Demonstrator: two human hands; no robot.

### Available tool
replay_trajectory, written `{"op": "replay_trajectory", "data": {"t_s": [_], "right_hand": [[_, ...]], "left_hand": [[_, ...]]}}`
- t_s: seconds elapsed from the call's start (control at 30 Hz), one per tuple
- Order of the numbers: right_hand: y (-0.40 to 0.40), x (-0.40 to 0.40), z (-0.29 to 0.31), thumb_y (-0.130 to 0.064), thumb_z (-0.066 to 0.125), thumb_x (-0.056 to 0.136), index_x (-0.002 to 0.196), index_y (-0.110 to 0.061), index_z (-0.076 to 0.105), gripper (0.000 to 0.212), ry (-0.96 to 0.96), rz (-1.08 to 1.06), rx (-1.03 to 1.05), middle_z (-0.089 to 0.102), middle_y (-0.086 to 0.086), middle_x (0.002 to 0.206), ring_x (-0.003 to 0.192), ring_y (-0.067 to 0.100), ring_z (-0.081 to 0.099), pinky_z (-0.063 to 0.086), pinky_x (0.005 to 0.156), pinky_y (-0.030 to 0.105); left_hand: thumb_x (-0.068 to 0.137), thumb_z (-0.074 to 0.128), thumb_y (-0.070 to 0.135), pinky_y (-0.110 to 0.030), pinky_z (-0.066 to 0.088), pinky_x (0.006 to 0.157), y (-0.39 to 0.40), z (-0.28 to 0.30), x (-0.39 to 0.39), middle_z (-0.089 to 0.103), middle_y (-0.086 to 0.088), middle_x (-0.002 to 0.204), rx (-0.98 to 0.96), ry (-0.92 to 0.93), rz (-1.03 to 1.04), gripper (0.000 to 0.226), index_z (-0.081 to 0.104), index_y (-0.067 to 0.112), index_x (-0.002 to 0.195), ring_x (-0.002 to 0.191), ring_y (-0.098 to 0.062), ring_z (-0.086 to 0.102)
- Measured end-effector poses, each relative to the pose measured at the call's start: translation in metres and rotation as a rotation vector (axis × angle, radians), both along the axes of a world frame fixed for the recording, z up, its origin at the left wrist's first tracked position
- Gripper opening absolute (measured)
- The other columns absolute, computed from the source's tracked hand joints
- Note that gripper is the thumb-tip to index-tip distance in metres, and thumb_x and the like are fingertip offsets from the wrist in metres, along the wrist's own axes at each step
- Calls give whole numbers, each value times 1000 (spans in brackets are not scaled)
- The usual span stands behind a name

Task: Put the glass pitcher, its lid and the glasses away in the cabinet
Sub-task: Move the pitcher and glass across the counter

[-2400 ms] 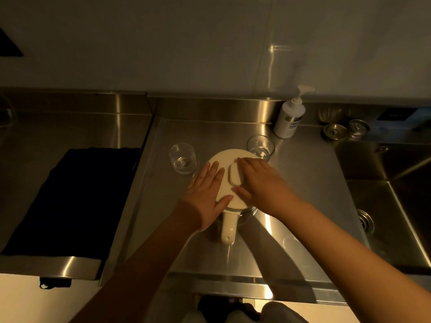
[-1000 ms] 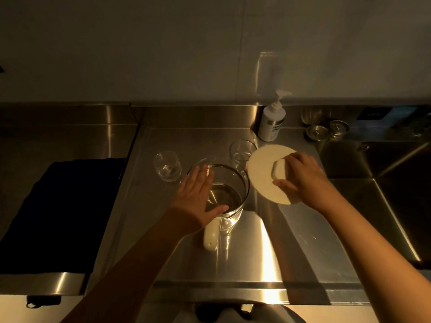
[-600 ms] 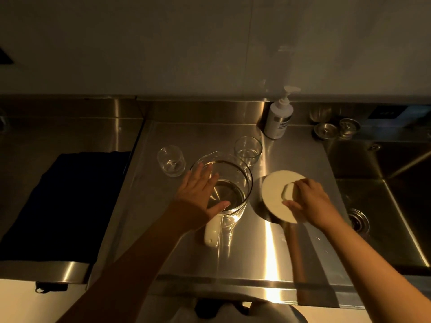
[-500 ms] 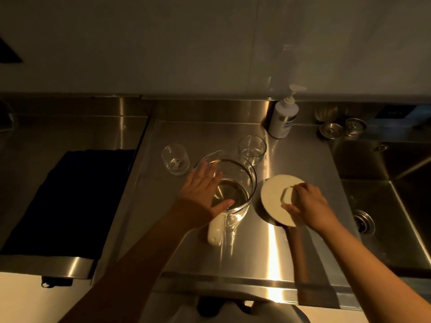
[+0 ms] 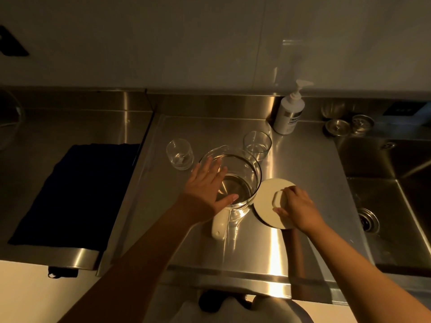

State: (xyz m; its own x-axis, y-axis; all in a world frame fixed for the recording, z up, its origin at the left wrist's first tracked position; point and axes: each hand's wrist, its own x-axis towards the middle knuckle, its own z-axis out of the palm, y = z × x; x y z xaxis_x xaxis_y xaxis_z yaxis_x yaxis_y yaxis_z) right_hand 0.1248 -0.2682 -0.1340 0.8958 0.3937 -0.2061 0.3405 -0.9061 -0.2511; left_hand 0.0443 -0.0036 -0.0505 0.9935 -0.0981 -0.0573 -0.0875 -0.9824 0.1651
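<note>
Pitcher (image 5: 235,183): clear glass, open-topped, a little liquid showing at the bottom, standing upright mid-surface (image 5: 303,164) with its white handle toward the person. Left hand (image 5: 207,183): flat on the near rim, fingers straight and spread, steadying.

Lid (image 5: 270,201): white disc, lying on the surface just right of the pitcher. Right hand (image 5: 296,206): fingers curled round the lid's raised knob, grip pinching it.

Glasses: one (image 5: 180,153) behind-left of the pitcher, one (image 5: 257,144) behind-right, both upright and apart from it. No cabinet in view.

Handling note (judgement): the lid should sit flat before release; the liquid probably wants emptying into the sink (image 5: 384,194) before storing, with the pitcher lifted by its handle, clear of both glasses.

Writing: soap bottle (image 5: 289,115) at the back wall carries a dark printed label, too small to read. No other marks legible.
</note>
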Motion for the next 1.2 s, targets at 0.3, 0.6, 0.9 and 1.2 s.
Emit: {"op": "replay_trajectory", "data": {"t_s": [0.3,0.6,0.9,1.2], "right_hand": [[4,-3,-13,-42,64,84,137,-6,39,69,39,-17,-21,37,11,140,127,25,36,36,103,33],[26,15,48,-38,81,65,147,-41,5,112,205,67,599,17,-5,155,137,10,25,33,105,28],[51,8,70,-40,81,67,148,-41,3,112,224,277,598,18,-10,156,140,7,21,25,112,28],[59,-13,72,-44,74,75,148,-37,11,97,52,306,454,3,-7,158,141,12,17,21,102,16]], "left_hand": [[92,28,62,-37,-13,115,-3,1,-2,-6,-2,158,12,27,27,74,10,20,151,143,-15,-17],[85,22,73,-41,-14,112,-16,-2,-21,-24,2,151,-5,12,91,85,-1,23,150,140,-17,-25],[77,50,72,-47,-5,115,-14,-4,-27,-24,-2,154,34,68,66,104,-3,22,151,142,-21,-22],[74,62,56,-43,4,117,-3,0,-39,-5,-8,157,-43,-40,61,99,13,15,150,143,-26,-14]]}}
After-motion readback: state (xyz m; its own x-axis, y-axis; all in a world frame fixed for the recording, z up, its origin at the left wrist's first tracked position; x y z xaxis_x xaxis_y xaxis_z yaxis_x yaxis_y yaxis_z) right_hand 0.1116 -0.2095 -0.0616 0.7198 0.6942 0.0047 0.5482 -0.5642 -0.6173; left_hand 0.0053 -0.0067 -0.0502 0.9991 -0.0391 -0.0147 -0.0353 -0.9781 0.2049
